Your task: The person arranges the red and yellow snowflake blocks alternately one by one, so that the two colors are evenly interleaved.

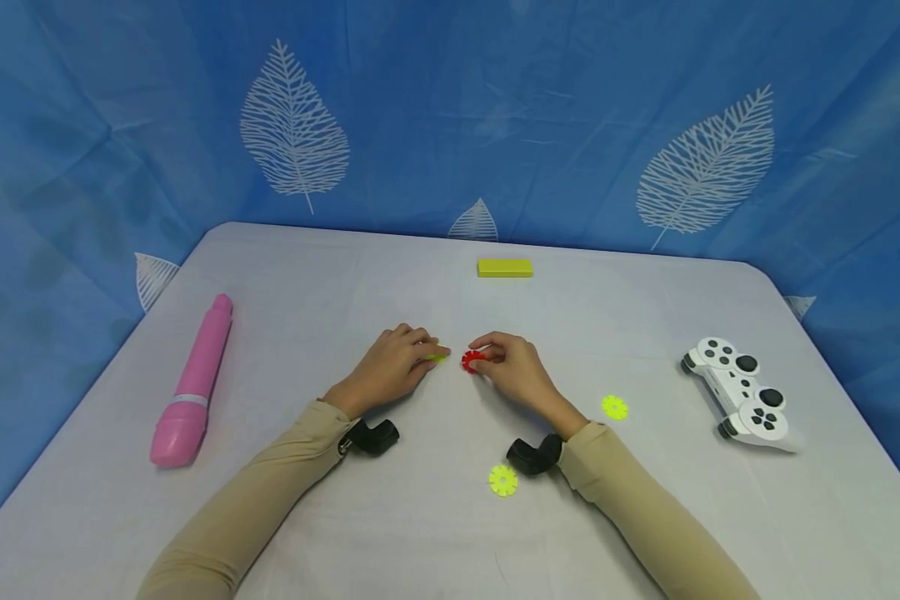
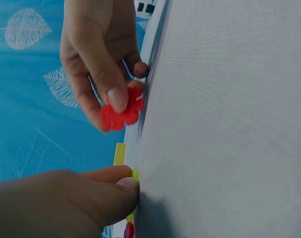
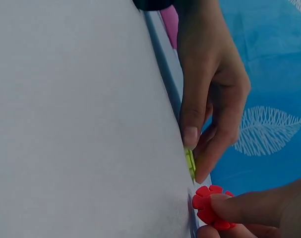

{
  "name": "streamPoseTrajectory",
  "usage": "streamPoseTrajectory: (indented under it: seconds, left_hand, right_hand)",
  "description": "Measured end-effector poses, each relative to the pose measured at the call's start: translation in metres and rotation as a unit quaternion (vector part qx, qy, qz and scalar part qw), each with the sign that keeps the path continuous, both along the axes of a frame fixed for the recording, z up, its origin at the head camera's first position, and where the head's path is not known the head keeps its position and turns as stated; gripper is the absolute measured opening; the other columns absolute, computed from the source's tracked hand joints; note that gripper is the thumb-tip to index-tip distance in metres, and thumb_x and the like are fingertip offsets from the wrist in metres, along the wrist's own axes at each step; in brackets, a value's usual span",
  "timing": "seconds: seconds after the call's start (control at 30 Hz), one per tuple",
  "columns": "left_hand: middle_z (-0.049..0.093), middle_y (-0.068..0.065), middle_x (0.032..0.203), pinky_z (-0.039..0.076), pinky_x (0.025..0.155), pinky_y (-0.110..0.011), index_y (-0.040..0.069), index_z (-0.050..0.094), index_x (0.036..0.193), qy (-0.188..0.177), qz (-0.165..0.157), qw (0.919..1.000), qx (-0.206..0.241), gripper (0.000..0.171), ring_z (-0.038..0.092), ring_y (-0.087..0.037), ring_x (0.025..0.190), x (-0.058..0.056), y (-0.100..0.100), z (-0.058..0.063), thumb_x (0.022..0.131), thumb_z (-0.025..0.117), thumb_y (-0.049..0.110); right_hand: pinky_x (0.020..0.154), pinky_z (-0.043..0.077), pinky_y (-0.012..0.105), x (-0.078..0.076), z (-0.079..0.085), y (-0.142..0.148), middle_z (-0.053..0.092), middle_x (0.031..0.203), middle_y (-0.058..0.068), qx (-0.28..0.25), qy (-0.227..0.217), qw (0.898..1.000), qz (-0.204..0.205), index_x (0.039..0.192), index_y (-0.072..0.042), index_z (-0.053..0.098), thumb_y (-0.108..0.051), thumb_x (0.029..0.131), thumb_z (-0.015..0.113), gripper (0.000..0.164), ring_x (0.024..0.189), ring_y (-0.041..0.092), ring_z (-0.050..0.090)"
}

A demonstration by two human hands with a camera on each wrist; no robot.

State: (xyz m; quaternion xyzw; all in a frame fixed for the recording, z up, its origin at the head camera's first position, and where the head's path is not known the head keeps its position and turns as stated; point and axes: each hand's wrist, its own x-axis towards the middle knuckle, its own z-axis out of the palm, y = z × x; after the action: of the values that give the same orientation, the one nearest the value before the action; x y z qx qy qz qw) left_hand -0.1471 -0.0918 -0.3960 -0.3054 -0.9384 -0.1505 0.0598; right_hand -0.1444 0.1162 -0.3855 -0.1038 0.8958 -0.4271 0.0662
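Red notched disc (image 1: 468, 360): one, near the middle of the bench (image 1: 390, 525), pinched between thumb and fingers of the right hand (image 1: 520, 368). The thumb lay across its face and left part of the slotted rim uncovered, probably so that the notches stayed reachable.

Yellow-green notched disc (image 1: 441, 354): one, just beside the red disc but apart from it, pinched between thumb and forefinger of the left hand (image 1: 394, 367). In the right wrist view it stood nearly edge-on, a hold that seemed to suit so thin a piece. Whether its lower edge met the bench could not be told.

Loose yellow-green discs: two, lying flat; one (image 1: 503, 481) nearer the wearer, one (image 1: 614, 407) to the right of the right forearm. Both lay within easy reach, presumably for convenience.

Yellow block (image 1: 505, 267): one, long side across, near the far edge, beyond both hands.

Pink wand-shaped article (image 1: 195, 383): one, lying lengthwise at the left, out of the working space.

White game controller (image 1: 742, 393): one, at the right, buttons upward, likewise well apart.

Blue leaf-printed cloth (image 1: 450, 125): hung behind the bench.
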Motion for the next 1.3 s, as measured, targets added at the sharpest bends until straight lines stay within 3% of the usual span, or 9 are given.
streamPoseTrajectory:
  seconds: [0.27, 0.5, 0.9, 1.3]
  left_hand:
    - [0.062, -0.002, 0.107, 0.043, 0.078, -0.037, 0.021, 0.066, 0.11, 0.004, 0.001, 1.0, 0.005, 0.024, 0.053, -0.021, 0.097, 0.0, 0.0, -0.001, 0.087, 0.06, 0.019]
    - [0.063, -0.002, 0.104, 0.043, 0.077, -0.037, 0.019, 0.067, 0.109, 0.012, 0.004, 0.9998, 0.014, 0.024, 0.053, -0.021, 0.094, -0.001, -0.001, 0.0, 0.087, 0.06, 0.019]
    - [0.063, -0.002, 0.101, 0.043, 0.075, -0.037, 0.016, 0.066, 0.11, 0.015, 0.004, 0.9996, 0.022, 0.024, 0.053, -0.021, 0.092, -0.002, -0.001, -0.003, 0.087, 0.06, 0.018]
    - [0.064, -0.001, 0.101, 0.043, 0.075, -0.036, 0.016, 0.066, 0.109, 0.016, 0.003, 0.9996, 0.023, 0.024, 0.053, -0.02, 0.092, -0.003, -0.001, -0.004, 0.086, 0.06, 0.018]
  right_hand:
    - [0.054, 0.041, 0.021, -0.014, -0.001, -0.012, 0.07, 0.081, 0.01, 0.0, 0.003, 1.0, -0.009, 0.097, -0.007, 0.067, -0.009, 0.08, 0.065, 0.017, 0.061, 0.009, 0.056]
    - [0.057, 0.043, 0.021, -0.021, 0.002, -0.021, 0.069, 0.087, 0.01, 0.013, 0.01, 1.0, -0.007, 0.094, -0.006, 0.068, -0.01, 0.08, 0.065, 0.015, 0.068, 0.013, 0.06]
    - [0.065, 0.042, 0.026, -0.022, 0.0, -0.028, 0.061, 0.087, 0.011, 0.093, 0.039, 0.995, 0.009, 0.094, -0.004, 0.068, -0.015, 0.081, 0.064, 0.017, 0.078, 0.019, 0.055]
    - [0.063, 0.041, 0.026, -0.021, -0.001, -0.028, 0.06, 0.084, 0.01, 0.1, 0.041, 0.994, 0.01, 0.094, -0.006, 0.068, -0.016, 0.08, 0.066, 0.017, 0.076, 0.019, 0.054]
